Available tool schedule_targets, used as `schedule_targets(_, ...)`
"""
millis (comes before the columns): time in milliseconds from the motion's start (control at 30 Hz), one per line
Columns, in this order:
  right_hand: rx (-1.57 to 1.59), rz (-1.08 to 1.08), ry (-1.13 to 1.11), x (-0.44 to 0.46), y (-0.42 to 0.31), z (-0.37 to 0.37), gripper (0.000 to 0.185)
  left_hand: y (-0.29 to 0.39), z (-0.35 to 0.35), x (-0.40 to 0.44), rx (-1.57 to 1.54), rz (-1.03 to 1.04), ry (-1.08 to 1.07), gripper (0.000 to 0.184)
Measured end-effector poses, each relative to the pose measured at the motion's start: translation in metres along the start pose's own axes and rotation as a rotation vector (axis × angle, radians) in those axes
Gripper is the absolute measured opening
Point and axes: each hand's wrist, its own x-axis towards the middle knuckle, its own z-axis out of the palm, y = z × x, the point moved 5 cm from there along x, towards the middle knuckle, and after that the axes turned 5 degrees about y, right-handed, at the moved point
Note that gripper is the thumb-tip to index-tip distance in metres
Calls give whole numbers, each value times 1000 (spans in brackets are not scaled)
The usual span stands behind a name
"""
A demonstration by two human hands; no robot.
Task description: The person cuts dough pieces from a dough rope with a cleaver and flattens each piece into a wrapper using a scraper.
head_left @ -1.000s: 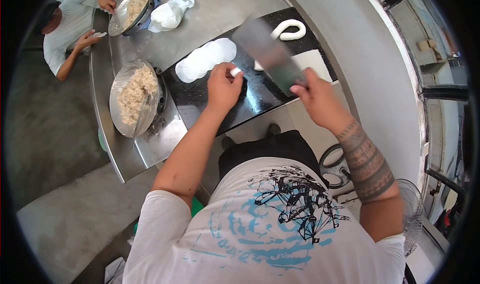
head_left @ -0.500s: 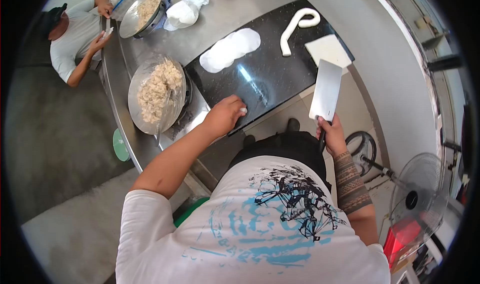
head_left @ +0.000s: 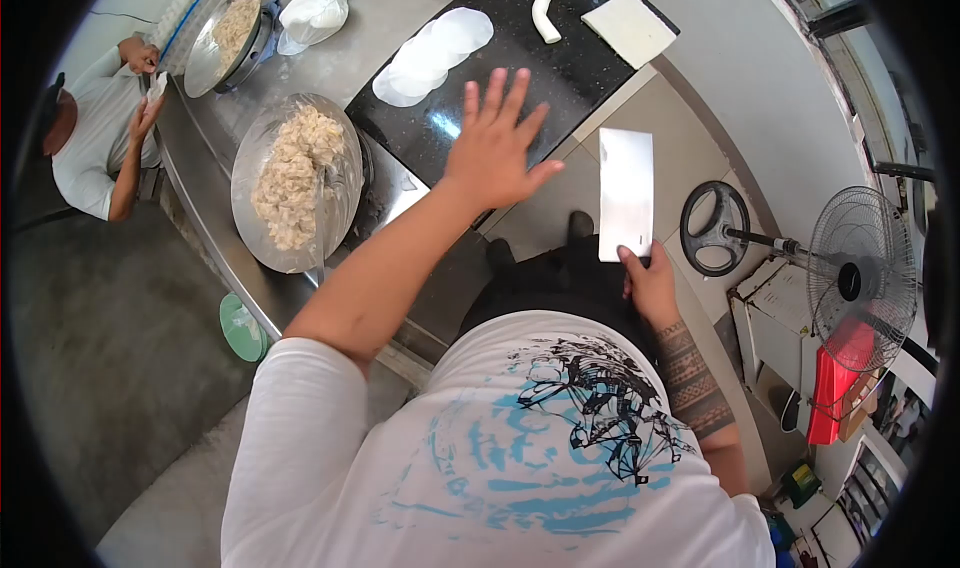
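Note:
My left hand [head_left: 500,148] is spread with palm down over the near part of a black speckled slab [head_left: 400,128]. Whatever lies under that palm is hidden. A cleaver [head_left: 627,193] with a broad blade points away from me, its handle gripped by my right hand [head_left: 650,283], off the slab's near right side. Beyond my left fingers, several thin white dough rounds [head_left: 435,58] overlap on the slab. Farther back lies a bent rope of white dough [head_left: 543,8], and a pale square block or cloth [head_left: 630,30] rests at the right corner.
A bowl of pale chunky filling [head_left: 300,178] stands left of the slab on the steel table [head_left: 200,128], near a white plastic bag [head_left: 318,13]. Across the table, another person [head_left: 105,153] holds something white beside a second bowl [head_left: 237,33]. A standing fan [head_left: 850,280] is on my right.
My left hand has gone from closed around a small white piece to spread flat, slightly farther forward. The cleaver has swung a little left. The whole view has shifted.

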Motion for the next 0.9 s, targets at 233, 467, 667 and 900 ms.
schedule_targets(233, -60, 9, -33, -6, -16, -36, 39, 12, 64, 4, -93, 0, -182, 98)
schedule_targets(467, -389, -355, -279, 60, -86, -12, 61, -49, 53, 15, -803, -346, 194, 92)
schedule_targets(667, -559, -519, -713, 97, -110, 94, 58, -53, 35, 1, -60, 79, -146, 90)
schedule_targets(900, -671, -411, -780, 89, -95, 63, 63, 0, 56, -3, -189, 78, -309, 89)
